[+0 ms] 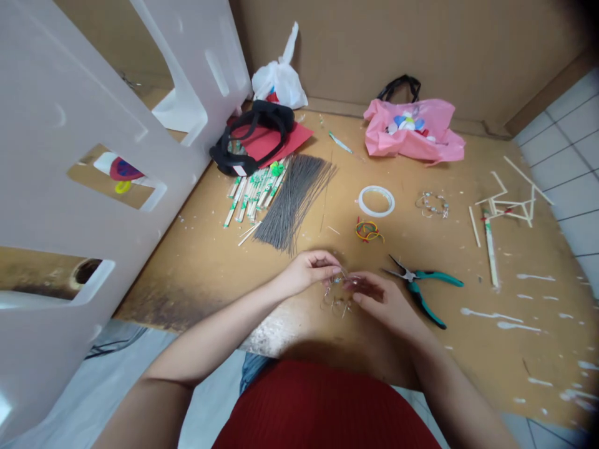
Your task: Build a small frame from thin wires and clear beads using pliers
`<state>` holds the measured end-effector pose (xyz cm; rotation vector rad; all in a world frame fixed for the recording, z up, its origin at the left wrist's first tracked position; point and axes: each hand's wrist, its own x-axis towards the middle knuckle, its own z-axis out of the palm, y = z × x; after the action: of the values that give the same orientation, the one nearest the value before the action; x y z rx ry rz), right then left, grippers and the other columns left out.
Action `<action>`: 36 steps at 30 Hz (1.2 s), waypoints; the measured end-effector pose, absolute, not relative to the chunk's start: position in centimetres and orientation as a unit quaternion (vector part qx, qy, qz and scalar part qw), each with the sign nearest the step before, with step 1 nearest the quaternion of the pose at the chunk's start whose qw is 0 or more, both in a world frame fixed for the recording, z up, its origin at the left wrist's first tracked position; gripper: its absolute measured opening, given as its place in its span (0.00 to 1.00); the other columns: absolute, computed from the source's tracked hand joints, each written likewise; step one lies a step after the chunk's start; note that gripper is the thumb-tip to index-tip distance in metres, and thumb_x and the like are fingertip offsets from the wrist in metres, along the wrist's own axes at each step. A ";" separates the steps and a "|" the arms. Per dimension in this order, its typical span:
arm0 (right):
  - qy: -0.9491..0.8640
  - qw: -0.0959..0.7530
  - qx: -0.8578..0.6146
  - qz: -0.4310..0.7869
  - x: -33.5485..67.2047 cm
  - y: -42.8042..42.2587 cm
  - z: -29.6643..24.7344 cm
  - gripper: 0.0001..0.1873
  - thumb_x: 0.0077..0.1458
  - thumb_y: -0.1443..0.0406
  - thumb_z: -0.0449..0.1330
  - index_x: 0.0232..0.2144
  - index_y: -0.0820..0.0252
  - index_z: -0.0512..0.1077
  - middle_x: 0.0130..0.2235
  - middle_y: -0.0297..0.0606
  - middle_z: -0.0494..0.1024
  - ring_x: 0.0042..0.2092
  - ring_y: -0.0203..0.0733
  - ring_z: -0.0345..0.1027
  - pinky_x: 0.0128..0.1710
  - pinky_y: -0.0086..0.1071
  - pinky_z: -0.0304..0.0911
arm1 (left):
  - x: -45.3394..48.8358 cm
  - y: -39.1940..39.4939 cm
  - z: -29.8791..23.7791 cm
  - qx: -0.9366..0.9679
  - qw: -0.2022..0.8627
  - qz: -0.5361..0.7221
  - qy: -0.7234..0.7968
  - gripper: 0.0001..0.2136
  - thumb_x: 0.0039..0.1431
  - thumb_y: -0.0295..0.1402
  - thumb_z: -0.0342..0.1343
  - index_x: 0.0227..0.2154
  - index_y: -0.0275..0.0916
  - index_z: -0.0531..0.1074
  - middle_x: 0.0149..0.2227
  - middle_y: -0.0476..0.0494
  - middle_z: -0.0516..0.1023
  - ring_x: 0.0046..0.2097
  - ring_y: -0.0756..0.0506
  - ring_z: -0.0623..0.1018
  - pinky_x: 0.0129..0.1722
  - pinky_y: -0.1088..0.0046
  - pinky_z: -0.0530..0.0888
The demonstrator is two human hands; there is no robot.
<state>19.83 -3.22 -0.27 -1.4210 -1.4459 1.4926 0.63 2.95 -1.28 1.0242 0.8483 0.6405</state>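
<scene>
Wire rings (336, 300) hung near the front edge of the wooden tabletop (486, 355), pinched between the fingertips of the left hand (309, 271) and right hand (381, 302), held close together for fine work, with green-handled pliers (418, 288) lying within easy reach just beside the right hand.

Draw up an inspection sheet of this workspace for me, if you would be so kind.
surface: paint-spattered tan wooden bench
job's things: thin silver wire rings between the hands; teal-handled steel pliers beside the right hand
clutter: grey wire bundle, paper-sleeved wooden chopsticks, white tape roll, coloured rubber bands, pink plastic bag, black bag on red paper
grippers: left hand and right hand, both pinching the rings
cables: thin dark cord on the floor
surroundings: white cut-out plastic panels, cardboard wall, pale tiles
</scene>
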 end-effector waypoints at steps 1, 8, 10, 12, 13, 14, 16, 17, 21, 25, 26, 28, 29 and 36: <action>-0.548 0.302 -0.537 0.566 19.7 -3.2 -0.3 0.13 0.49 0.60 0.59 0.38 0.57 0.73 0.35 0.39 0.80 0.38 0.44 0.74 0.40 0.38 0.68 | 0.7 2.8 -1.3 0.471 0.741 0.288 0.384 0.12 0.44 0.36 0.64 0.28 0.32 0.72 0.22 0.51 0.73 0.23 0.55 0.70 0.27 0.77 0.68; -0.513 0.343 -0.547 0.565 19.1 -3.2 -0.9 0.15 0.54 0.53 0.56 0.37 0.57 0.72 0.31 0.37 0.80 0.34 0.43 0.75 0.37 0.37 0.69 | 0.5 3.0 -1.5 0.462 0.755 0.301 0.354 0.15 0.44 0.35 0.65 0.35 0.33 0.73 0.25 0.49 0.75 0.25 0.54 0.72 0.30 0.75 0.70; -0.506 0.357 -0.554 0.557 19.0 -3.2 -1.3 0.17 0.54 0.52 0.55 0.37 0.57 0.71 0.31 0.38 0.80 0.33 0.44 0.75 0.36 0.38 0.70 | 0.3 3.2 -1.6 0.467 0.747 0.314 0.355 0.15 0.45 0.35 0.64 0.35 0.33 0.72 0.25 0.50 0.75 0.25 0.54 0.73 0.30 0.75 0.70; -0.498 0.372 -0.566 0.542 18.9 -3.3 -1.6 0.18 0.55 0.51 0.54 0.37 0.57 0.70 0.29 0.38 0.80 0.32 0.44 0.75 0.35 0.38 0.70 | 0.3 3.2 -1.6 0.473 0.741 0.320 0.354 0.15 0.45 0.35 0.64 0.34 0.33 0.71 0.25 0.50 0.75 0.26 0.54 0.73 0.31 0.75 0.70; -0.494 0.377 -0.570 0.537 18.8 -3.3 -1.7 0.18 0.56 0.50 0.53 0.36 0.57 0.70 0.29 0.38 0.80 0.31 0.44 0.75 0.34 0.38 0.70 | 0.3 3.2 -1.6 0.476 0.740 0.320 0.352 0.15 0.45 0.35 0.64 0.34 0.32 0.71 0.25 0.50 0.74 0.26 0.54 0.73 0.31 0.75 0.70; -0.491 0.380 -0.574 0.534 18.8 -3.3 -1.7 0.18 0.56 0.50 0.52 0.35 0.57 0.69 0.28 0.38 0.80 0.30 0.44 0.75 0.34 0.38 0.70 | 0.3 3.2 -1.5 0.480 0.739 0.320 0.349 0.15 0.45 0.35 0.64 0.34 0.32 0.70 0.25 0.50 0.74 0.26 0.54 0.73 0.31 0.75 0.70; -0.488 0.381 -0.580 0.529 18.7 -3.3 -1.6 0.18 0.57 0.50 0.51 0.34 0.57 0.69 0.27 0.38 0.79 0.28 0.43 0.75 0.32 0.37 0.70 | 0.4 3.2 -1.5 0.488 0.731 0.328 0.345 0.15 0.46 0.35 0.64 0.33 0.33 0.69 0.25 0.51 0.73 0.26 0.54 0.73 0.31 0.76 0.69; -0.487 0.382 -0.585 0.524 18.7 -3.3 -1.5 0.18 0.57 0.50 0.51 0.34 0.57 0.69 0.26 0.37 0.79 0.28 0.43 0.74 0.31 0.36 0.70 | 0.5 3.1 -1.4 0.494 0.723 0.338 0.346 0.14 0.46 0.35 0.63 0.33 0.33 0.69 0.26 0.51 0.72 0.26 0.54 0.72 0.30 0.76 0.69; -0.466 0.405 -0.600 0.509 18.5 -3.2 -1.1 0.19 0.56 0.49 0.52 0.35 0.57 0.69 0.24 0.36 0.78 0.26 0.41 0.73 0.29 0.34 0.69 | 0.7 2.9 -1.4 0.512 0.689 0.375 0.350 0.13 0.47 0.34 0.63 0.34 0.34 0.69 0.27 0.51 0.69 0.28 0.55 0.69 0.30 0.78 0.67; -0.440 0.407 -0.580 0.552 18.6 -3.1 -0.8 0.20 0.54 0.48 0.54 0.35 0.58 0.69 0.24 0.36 0.78 0.26 0.41 0.73 0.30 0.35 0.69 | 0.6 3.1 -1.5 0.492 0.707 0.389 0.326 0.13 0.47 0.34 0.63 0.33 0.35 0.68 0.27 0.51 0.69 0.29 0.54 0.69 0.30 0.78 0.67; -0.436 0.401 -0.575 0.564 18.7 -3.1 -0.7 0.20 0.53 0.48 0.54 0.35 0.58 0.70 0.24 0.36 0.78 0.26 0.41 0.73 0.30 0.35 0.69 | 0.5 3.2 -1.5 0.484 0.711 0.394 0.325 0.13 0.47 0.34 0.63 0.33 0.35 0.68 0.27 0.51 0.69 0.29 0.54 0.69 0.29 0.78 0.67; -0.439 0.390 -0.572 0.573 18.8 -3.1 -0.4 0.20 0.52 0.48 0.55 0.33 0.59 0.70 0.24 0.36 0.78 0.26 0.40 0.73 0.32 0.35 0.69 | 0.4 3.4 -1.6 0.470 0.714 0.400 0.331 0.13 0.47 0.33 0.63 0.33 0.34 0.68 0.28 0.51 0.69 0.28 0.55 0.69 0.29 0.78 0.67; -0.444 0.384 -0.573 0.572 18.8 -3.0 -0.4 0.20 0.52 0.48 0.56 0.32 0.59 0.71 0.24 0.36 0.78 0.27 0.40 0.73 0.32 0.35 0.69 | 0.4 3.5 -1.7 0.464 0.715 0.402 0.335 0.12 0.47 0.33 0.63 0.33 0.34 0.68 0.28 0.51 0.69 0.28 0.55 0.69 0.29 0.77 0.68; -0.428 0.402 -0.581 0.564 19.0 -2.9 -0.5 0.18 0.50 0.49 0.58 0.31 0.58 0.68 0.26 0.37 0.79 0.27 0.40 0.73 0.31 0.35 0.70 | 0.5 3.5 -2.1 0.450 0.732 0.381 0.342 0.15 0.48 0.35 0.63 0.37 0.35 0.68 0.33 0.46 0.73 0.35 0.51 0.74 0.35 0.74 0.70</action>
<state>19.02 -2.91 -0.49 -1.4691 -1.0816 1.4250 0.47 3.51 -2.06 0.9899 0.7532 0.8376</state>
